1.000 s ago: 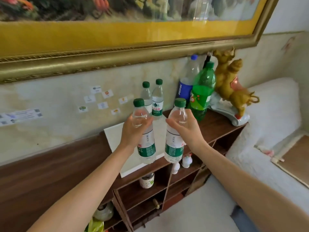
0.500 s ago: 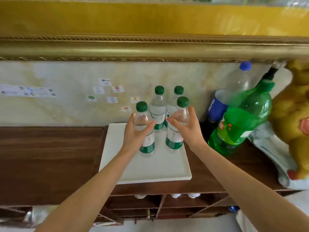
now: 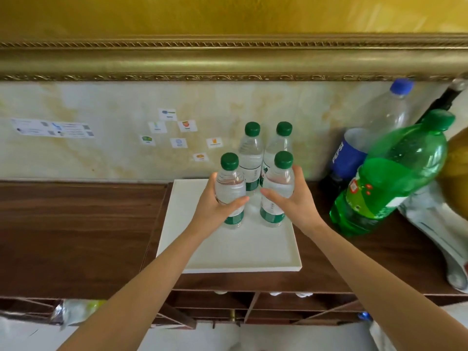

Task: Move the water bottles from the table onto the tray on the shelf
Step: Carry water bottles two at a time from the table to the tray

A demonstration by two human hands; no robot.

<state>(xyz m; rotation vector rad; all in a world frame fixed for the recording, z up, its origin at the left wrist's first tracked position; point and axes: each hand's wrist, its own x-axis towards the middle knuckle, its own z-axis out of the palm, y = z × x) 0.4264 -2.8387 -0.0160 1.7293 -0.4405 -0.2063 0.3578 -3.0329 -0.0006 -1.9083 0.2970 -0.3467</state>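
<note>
Since the earlier frame both front bottles have come down onto the tray (image 3: 253,259), upright, caps up, just before the two at its back edge. The left hand (image 3: 215,206) clasps the left bottle (image 3: 231,188); the right hand (image 3: 295,201) clasps the right bottle (image 3: 278,188). Letting go means opening outward.

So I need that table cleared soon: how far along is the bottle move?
Done: two green-capped water bottles stand at the back of the white tray. In hand: the left hand grips a third bottle and the right hand a fourth, both upright, low over or on the tray, not released. Left: letting go. The table is out of view, so any remaining bottles can't be told.
</note>
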